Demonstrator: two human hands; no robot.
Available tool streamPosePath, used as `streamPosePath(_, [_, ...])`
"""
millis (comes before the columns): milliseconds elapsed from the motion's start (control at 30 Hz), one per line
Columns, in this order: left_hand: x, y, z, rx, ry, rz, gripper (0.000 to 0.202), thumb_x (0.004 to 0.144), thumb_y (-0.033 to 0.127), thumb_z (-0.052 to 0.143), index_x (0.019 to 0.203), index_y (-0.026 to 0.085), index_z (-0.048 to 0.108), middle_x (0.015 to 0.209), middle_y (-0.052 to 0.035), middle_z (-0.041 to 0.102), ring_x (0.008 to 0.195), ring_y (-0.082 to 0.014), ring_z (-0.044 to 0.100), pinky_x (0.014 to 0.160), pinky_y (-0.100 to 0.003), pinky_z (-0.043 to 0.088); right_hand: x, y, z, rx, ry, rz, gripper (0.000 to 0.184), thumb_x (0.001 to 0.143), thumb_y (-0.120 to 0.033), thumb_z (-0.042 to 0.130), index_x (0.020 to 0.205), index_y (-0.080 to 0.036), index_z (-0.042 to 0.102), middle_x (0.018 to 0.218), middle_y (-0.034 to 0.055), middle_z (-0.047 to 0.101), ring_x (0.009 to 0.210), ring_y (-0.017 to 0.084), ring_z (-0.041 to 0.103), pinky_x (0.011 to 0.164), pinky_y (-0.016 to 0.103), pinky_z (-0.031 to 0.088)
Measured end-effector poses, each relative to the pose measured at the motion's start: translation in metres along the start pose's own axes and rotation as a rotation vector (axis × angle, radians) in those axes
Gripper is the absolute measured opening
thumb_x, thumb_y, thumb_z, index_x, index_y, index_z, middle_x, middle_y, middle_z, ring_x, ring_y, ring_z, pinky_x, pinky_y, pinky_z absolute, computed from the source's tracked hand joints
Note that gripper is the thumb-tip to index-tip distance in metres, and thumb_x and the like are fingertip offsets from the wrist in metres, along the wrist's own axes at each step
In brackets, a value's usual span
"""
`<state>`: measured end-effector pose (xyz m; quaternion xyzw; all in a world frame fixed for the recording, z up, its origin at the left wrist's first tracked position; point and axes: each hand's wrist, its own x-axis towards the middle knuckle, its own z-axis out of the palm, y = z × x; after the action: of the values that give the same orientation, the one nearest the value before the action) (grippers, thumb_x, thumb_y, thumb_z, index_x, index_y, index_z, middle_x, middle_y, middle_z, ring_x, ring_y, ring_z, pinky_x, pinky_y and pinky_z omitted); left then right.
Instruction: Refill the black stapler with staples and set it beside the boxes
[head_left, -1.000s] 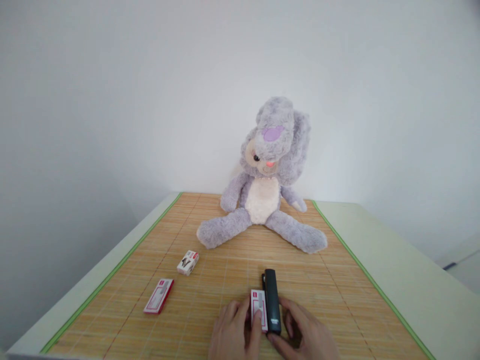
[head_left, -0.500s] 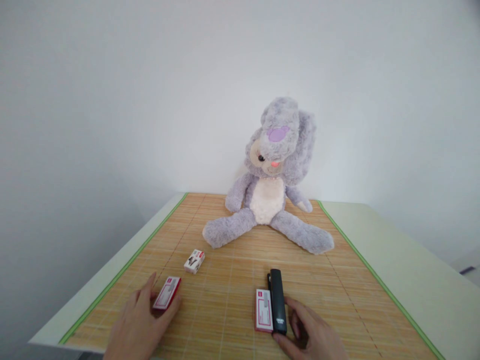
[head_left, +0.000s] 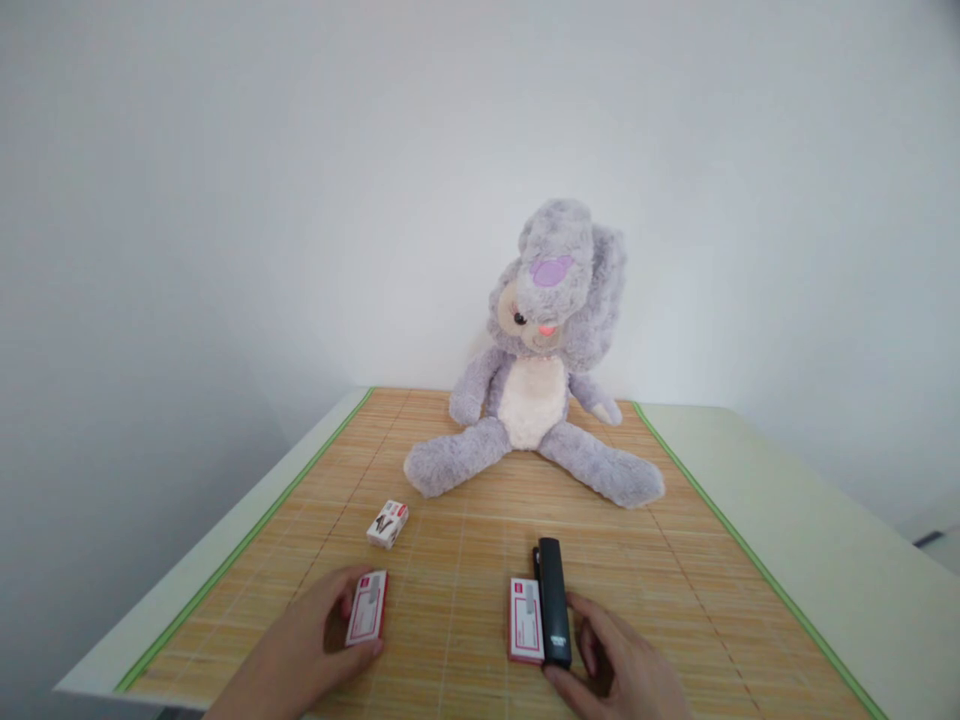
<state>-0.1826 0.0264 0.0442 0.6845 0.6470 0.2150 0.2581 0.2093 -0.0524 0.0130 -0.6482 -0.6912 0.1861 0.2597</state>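
Observation:
My left hand grips a small white-and-red box between thumb and fingers, low over the bamboo mat; whether the box touches the mat I cannot tell. To the right lies a black stapler, pointing away from me. The thumb of my right hand is at the stapler's near end and the curled fingers are against its right side. Against the stapler's left side rests a second white-and-red box, similar to the one in my left hand.
Beyond my left hand, a smaller white box with a dark picture lies on the bamboo mat. A grey plush rabbit sits at the back by the wall, legs spread. The pale tabletop shows beside the green-edged mat.
My left hand has moved right and slightly nearer with its box, turning the box more upright in view. My right hand, the stapler and the box beside it have stayed in place.

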Motion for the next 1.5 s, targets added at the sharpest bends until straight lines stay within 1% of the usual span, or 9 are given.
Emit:
streamPosePath(133, [-0.005, 0.041, 0.02, -0.068, -0.116, 0.083, 0.063, 0.073, 0.052, 0.077, 0.13, 0.028, 0.065, 0.124, -0.0058, 0.07, 0.113, -0.03, 0.065, 0.102, -0.043, 0.051, -0.001, 0.001, 0.001, -0.006, 0.002, 0.004, 0.057, 0.079, -0.039, 0.076, 0.132, -0.025, 0.064, 0.073, -0.0033, 0.068, 0.067, 0.018, 0.068, 0.064, 0.026, 0.053])
streamPosePath(300, [-0.012, 0.106, 0.047, -0.125, -0.141, 0.226, 0.064, 0.069, 0.04, 0.081, 0.13, 0.031, 0.065, 0.128, -0.0055, 0.066, 0.119, -0.0284, 0.062, 0.106, -0.041, 0.047, -0.001, 0.003, 0.002, -0.008, -0.031, 0.003, 0.057, 0.081, -0.039, 0.074, 0.134, -0.024, 0.062, 0.075, -0.0022, 0.068, 0.068, 0.018, 0.068, 0.066, 0.027, 0.053])
streamPosePath(467, [-0.012, 0.136, 0.06, -0.107, -0.208, 0.308, 0.065, 0.063, 0.037, 0.086, 0.125, 0.031, 0.067, 0.13, -0.0058, 0.065, 0.116, -0.0283, 0.063, 0.1, -0.037, 0.049, 0.0, 0.005, 0.004, -0.003, -0.05, 0.014, 0.06, 0.08, -0.037, 0.074, 0.137, -0.024, 0.06, 0.077, -0.0016, 0.068, 0.07, 0.019, 0.067, 0.067, 0.028, 0.052])
streamPosePath(567, [-0.01, 0.142, 0.064, -0.124, -0.231, 0.326, 0.064, 0.063, 0.033, 0.086, 0.124, 0.032, 0.066, 0.135, -0.0044, 0.063, 0.119, -0.0279, 0.062, 0.1, -0.036, 0.049, 0.0, 0.004, 0.003, 0.003, -0.061, 0.014, 0.059, 0.08, -0.036, 0.074, 0.137, -0.024, 0.06, 0.079, -0.0016, 0.068, 0.073, 0.019, 0.067, 0.069, 0.028, 0.052])
streamPosePath(867, [-0.01, 0.152, 0.075, -0.235, -0.308, 0.294, 0.058, 0.068, 0.024, 0.08, 0.123, 0.031, 0.064, 0.124, 0.0003, 0.069, 0.112, -0.0231, 0.063, 0.098, -0.034, 0.047, 0.0, 0.003, 0.001, 0.008, -0.133, -0.004, 0.06, 0.084, -0.035, 0.07, 0.14, -0.023, 0.055, 0.079, -0.0011, 0.066, 0.074, 0.019, 0.065, 0.069, 0.029, 0.049])
streamPosePath(1200, [-0.004, 0.145, 0.09, -0.251, -0.313, 0.367, 0.066, 0.066, 0.038, 0.09, 0.127, 0.03, 0.065, 0.127, -0.0011, 0.069, 0.115, -0.0236, 0.063, 0.103, -0.035, 0.047, 0.0, 0.003, 0.002, 0.005, -0.135, 0.003, 0.059, 0.086, -0.038, 0.069, 0.143, -0.026, 0.057, 0.079, -0.0009, 0.066, 0.074, 0.019, 0.064, 0.07, 0.029, 0.048])
streamPosePath(1300, [-0.003, 0.137, 0.098, -0.262, -0.303, 0.383, 0.08, 0.063, 0.047, 0.092, 0.136, 0.03, 0.061, 0.136, -0.0056, 0.065, 0.124, -0.0277, 0.06, 0.11, -0.04, 0.045, 0.001, -0.001, -0.001, 0.008, -0.143, 0.006, 0.059, 0.086, -0.037, 0.069, 0.142, -0.025, 0.058, 0.079, -0.0007, 0.066, 0.074, 0.02, 0.064, 0.069, 0.029, 0.048])
streamPosePath(1400, [-0.007, 0.129, 0.098, -0.259, -0.285, 0.373, 0.101, 0.06, 0.056, 0.093, 0.148, 0.031, 0.052, 0.152, -0.0108, 0.052, 0.138, -0.0333, 0.05, 0.118, -0.046, 0.041, 0.0, -0.002, -0.002, 0.012, -0.138, 0.012, 0.06, 0.084, -0.036, 0.069, 0.142, -0.025, 0.057, 0.077, -0.0013, 0.066, 0.072, 0.019, 0.064, 0.068, 0.029, 0.048])
streamPosePath(1500, [-0.008, 0.12, 0.082, -0.235, -0.181, 0.337, 0.071, 0.082, 0.058, 0.076, 0.145, 0.034, 0.055, 0.153, -0.0083, 0.05, 0.14, -0.0298, 0.049, 0.118, -0.045, 0.041, -0.001, -0.001, -0.002, 0.026, -0.113, 0.014, 0.061, 0.083, -0.036, 0.071, 0.142, -0.026, 0.057, 0.076, -0.0021, 0.066, 0.071, 0.018, 0.064, 0.067, 0.028, 0.047])
